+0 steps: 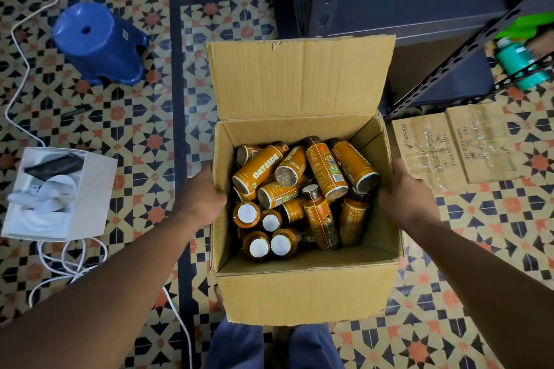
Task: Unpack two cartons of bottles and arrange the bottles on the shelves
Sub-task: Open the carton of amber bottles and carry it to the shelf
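Note:
An open brown carton (305, 293) sits in front of me over the patterned floor, its far flap standing up. Inside lie several orange OATSIDE bottles (299, 192), some upright with white caps showing, some on their sides. My left hand (201, 198) grips the carton's left wall. My right hand (403, 195) grips its right wall. A dark metal shelf unit (443, 69) stands behind and to the right of the carton.
A blue plastic stool (96, 42) stands at the back left. A white box (60, 195) with white cables lies at the left. A flattened carton (461, 150) lies at the right. Teal bottles (518, 69) rest by the shelf frame. My legs are below the carton.

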Tool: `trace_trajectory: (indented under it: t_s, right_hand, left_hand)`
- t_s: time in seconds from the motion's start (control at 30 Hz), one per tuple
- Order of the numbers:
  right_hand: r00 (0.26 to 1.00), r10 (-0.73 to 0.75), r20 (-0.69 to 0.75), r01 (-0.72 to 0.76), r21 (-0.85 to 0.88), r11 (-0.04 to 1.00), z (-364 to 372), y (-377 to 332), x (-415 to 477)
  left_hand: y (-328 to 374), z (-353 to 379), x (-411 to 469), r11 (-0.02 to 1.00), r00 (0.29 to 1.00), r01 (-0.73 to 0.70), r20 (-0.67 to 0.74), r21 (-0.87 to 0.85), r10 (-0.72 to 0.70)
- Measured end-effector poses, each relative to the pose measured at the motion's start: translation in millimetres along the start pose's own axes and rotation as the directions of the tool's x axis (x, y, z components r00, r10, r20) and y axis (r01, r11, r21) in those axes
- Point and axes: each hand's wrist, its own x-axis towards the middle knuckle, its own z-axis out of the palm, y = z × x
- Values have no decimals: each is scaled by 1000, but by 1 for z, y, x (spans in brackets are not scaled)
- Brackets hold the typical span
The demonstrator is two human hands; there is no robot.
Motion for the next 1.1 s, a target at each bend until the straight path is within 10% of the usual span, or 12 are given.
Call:
trace_trajectory:
  t_s: [0.17,0.4,1.1]
  right_hand:
    - [999,9,45,-7,-42,999,3,3,-3]
    - [998,12,56,-9,-50,999,-1,-2,-4]
    - [999,-26,35,24,41,999,-10,-22,-58]
  left_hand:
    - [2,9,-19,994,977,-54,-199,91,71]
    - [2,1,-3,997,997,70,43,-21,-69]
    - [-45,-37,-24,999,996,-42,74,6,41]
